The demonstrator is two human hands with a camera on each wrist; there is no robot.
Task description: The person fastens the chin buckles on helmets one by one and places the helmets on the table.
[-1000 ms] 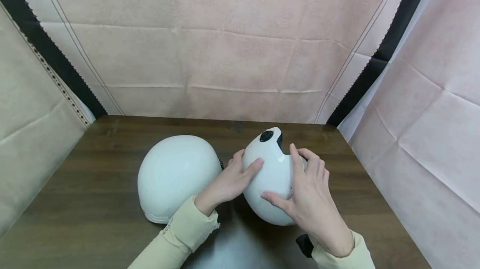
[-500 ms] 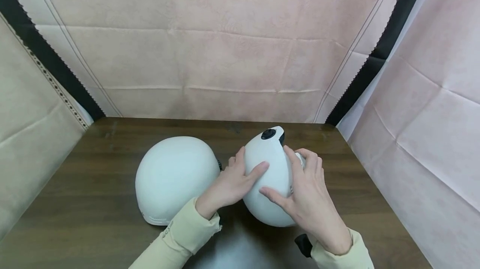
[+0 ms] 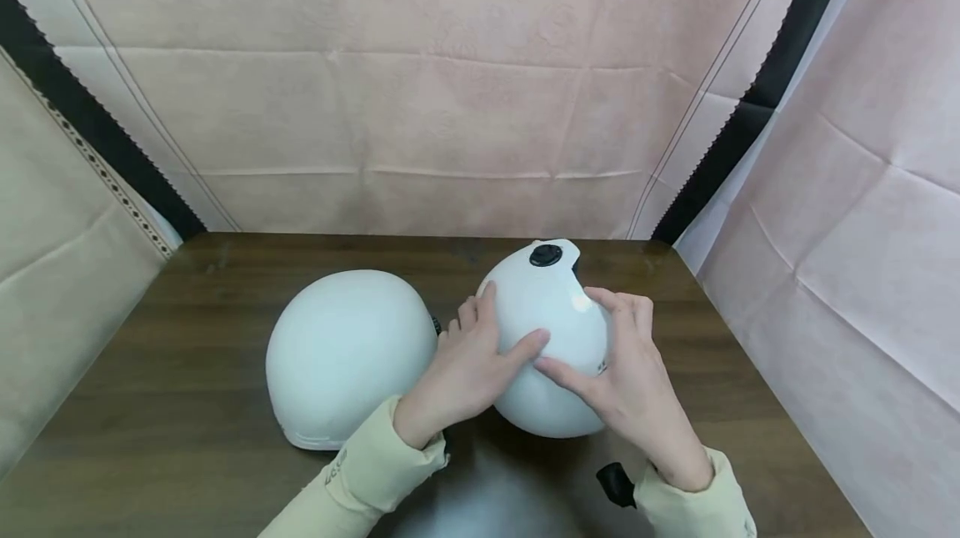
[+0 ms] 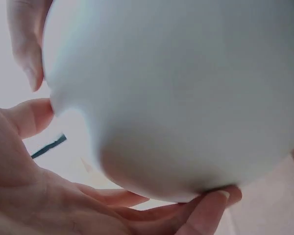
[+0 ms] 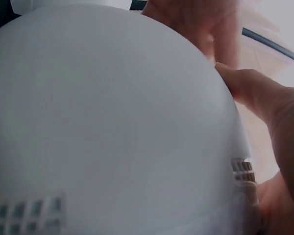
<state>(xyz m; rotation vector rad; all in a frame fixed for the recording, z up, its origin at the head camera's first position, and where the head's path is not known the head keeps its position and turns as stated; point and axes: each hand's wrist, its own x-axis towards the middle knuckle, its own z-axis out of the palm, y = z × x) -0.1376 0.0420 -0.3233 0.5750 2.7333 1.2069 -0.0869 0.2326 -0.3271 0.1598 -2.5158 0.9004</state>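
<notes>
A glossy white helmet (image 3: 536,296) is held between both hands in the head view, with a round black disc (image 3: 546,255) near its upper end. My left hand (image 3: 467,367) grips its left side, thumb across the shell. From the right, my right hand (image 3: 626,379) holds it, its thumb close to the left thumb. Smooth shell (image 4: 181,88) fills much of the left wrist view, fingers along its lower edge. Gridded vents (image 5: 27,215) show on the shell in the right wrist view. The helmet's underside is hidden.
A second white helmet (image 3: 348,354) rests on the brown wooden table (image 3: 150,438), left of the held one. Beside the right sleeve is a small black piece (image 3: 617,485). Pale fabric walls (image 3: 450,104) enclose the table's back and sides.
The held helmet has turned, its black disc shifting right and slightly up. The left thumb has moved rightward over the shell, and the right fingers have shifted along its right side.
</notes>
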